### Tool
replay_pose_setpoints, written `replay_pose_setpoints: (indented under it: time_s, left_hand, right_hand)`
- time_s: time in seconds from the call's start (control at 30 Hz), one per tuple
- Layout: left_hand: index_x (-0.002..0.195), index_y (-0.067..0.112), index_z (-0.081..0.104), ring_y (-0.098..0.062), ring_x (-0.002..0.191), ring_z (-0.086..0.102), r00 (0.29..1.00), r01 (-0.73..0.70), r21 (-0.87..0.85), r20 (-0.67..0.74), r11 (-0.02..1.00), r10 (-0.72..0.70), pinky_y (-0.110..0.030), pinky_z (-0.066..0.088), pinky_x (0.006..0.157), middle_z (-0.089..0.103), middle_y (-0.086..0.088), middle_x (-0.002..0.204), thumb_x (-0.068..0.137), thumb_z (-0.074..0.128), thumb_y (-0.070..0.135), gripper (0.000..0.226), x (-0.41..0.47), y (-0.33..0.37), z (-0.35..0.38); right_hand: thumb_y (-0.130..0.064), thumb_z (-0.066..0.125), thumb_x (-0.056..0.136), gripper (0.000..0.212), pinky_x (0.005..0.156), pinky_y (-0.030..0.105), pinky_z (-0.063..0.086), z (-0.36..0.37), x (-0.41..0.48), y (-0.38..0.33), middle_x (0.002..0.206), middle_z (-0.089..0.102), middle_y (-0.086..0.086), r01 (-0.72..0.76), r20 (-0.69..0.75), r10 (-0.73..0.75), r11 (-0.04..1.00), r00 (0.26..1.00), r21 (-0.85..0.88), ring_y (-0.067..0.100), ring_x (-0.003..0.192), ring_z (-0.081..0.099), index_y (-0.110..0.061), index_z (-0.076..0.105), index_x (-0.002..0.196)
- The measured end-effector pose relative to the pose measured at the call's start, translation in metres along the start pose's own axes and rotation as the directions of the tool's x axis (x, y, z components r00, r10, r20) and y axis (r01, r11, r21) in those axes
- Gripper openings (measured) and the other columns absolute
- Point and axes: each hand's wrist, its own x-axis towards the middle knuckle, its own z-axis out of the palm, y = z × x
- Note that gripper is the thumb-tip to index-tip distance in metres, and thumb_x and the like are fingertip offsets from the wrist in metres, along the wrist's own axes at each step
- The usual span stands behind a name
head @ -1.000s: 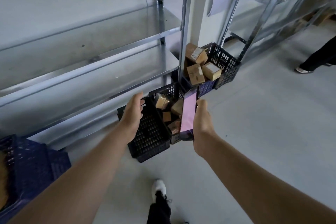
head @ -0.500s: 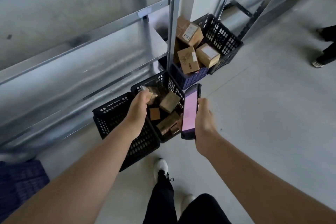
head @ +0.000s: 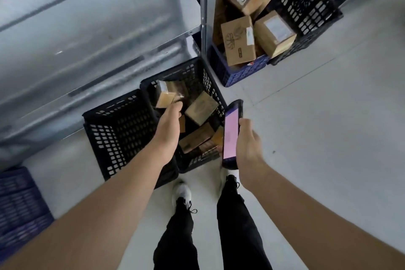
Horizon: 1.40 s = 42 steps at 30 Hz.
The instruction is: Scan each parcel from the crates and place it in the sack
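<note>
While the head view looks straight down, the left hand (head: 169,125) reaches into the black crate (head: 210,85), fingers curled onto the near edge of a small parcel (head: 166,99). It looks like a pinch, though the thumb is hidden. Other parcels lie loose beneath it. The right hand (head: 247,144) is wrapped round the scanner (head: 231,133), pink screen up, just beside the crate's right wall. No sack is in view. To do this step well, I would firm the grip, lift the parcel clear of the rim, turn its label toward the scanner's end, and hold both steady; which face carries the label cannot be told.
</note>
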Motion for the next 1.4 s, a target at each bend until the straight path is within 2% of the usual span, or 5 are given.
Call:
replay_pose_setpoints:
  time_s: [0.6, 0.8, 0.9, 1.1, 1.4]
  left_hand:
    - [0.155, 0.021, 0.046, -0.007, 0.123, 0.042, 0.998, 0.012, 0.032, 0.053, 0.999, -0.014, -0.029, 0.030, 0.103, 0.048, 0.008, 0.130, 0.114, 0.033, 0.034, 0.045, 0.231, -0.099, 0.070]
    - [0.126, 0.029, 0.062, -0.010, 0.113, 0.063, 0.990, -0.127, 0.270, 0.094, 0.954, 0.105, -0.045, 0.053, 0.108, 0.066, 0.008, 0.118, 0.094, 0.066, 0.048, 0.037, 0.306, -0.149, 0.072]
    - [0.158, 0.039, 0.035, -0.032, 0.148, 0.041, 0.979, -0.200, 0.659, 0.098, 0.725, 0.180, -0.053, 0.041, 0.119, 0.047, -0.009, 0.154, 0.069, 0.079, 0.061, 0.101, 0.348, -0.171, 0.079]
    - [0.161, 0.046, 0.008, -0.042, 0.151, 0.024, 0.960, -0.147, 0.947, 0.067, 0.286, 0.271, -0.059, 0.028, 0.121, 0.017, -0.015, 0.165, 0.071, 0.090, 0.059, 0.122, 0.382, -0.216, 0.093]
    - [0.161, 0.058, 0.011, -0.035, 0.136, 0.040, 0.921, -0.211, 0.689, -0.099, 0.694, 0.378, -0.049, 0.043, 0.114, 0.030, -0.010, 0.152, 0.072, 0.080, 0.058, 0.113, 0.330, -0.207, 0.046]
  right_hand:
    - [-0.046, 0.035, 0.106, 0.042, 0.061, 0.030, 0.043, 0.051, 0.218, 0.053, 0.086, 0.051, 0.008, 0.001, -0.025, -0.004, 0.995, 1.000, -0.097, 0.020, 0.065, 0.056, -0.011, 0.057, 0.099]
    - [-0.052, 0.036, 0.098, 0.048, 0.070, 0.041, 0.043, 0.071, 0.272, 0.084, 0.085, 0.056, 0.008, -0.003, -0.042, 0.000, 0.997, 0.999, -0.071, 0.025, 0.076, 0.056, -0.012, 0.062, 0.101]
    - [-0.051, 0.037, 0.105, 0.047, 0.068, 0.040, 0.043, 0.075, 0.293, 0.095, 0.088, 0.058, 0.010, 0.001, -0.010, -0.001, 0.999, 1.000, -0.036, 0.026, 0.078, 0.058, -0.015, 0.066, 0.107]
    - [-0.049, 0.033, 0.112, 0.040, 0.065, 0.035, 0.046, 0.074, 0.323, 0.114, 0.106, 0.066, 0.017, 0.072, 0.019, -0.070, 0.993, 0.997, -0.090, 0.028, 0.086, 0.062, -0.026, 0.066, 0.117]
    - [-0.044, 0.038, 0.109, 0.041, 0.072, 0.041, 0.049, 0.067, 0.280, 0.122, 0.089, 0.060, 0.022, 0.059, -0.014, -0.059, 0.998, 0.998, -0.025, 0.031, 0.079, 0.062, -0.015, 0.061, 0.092]
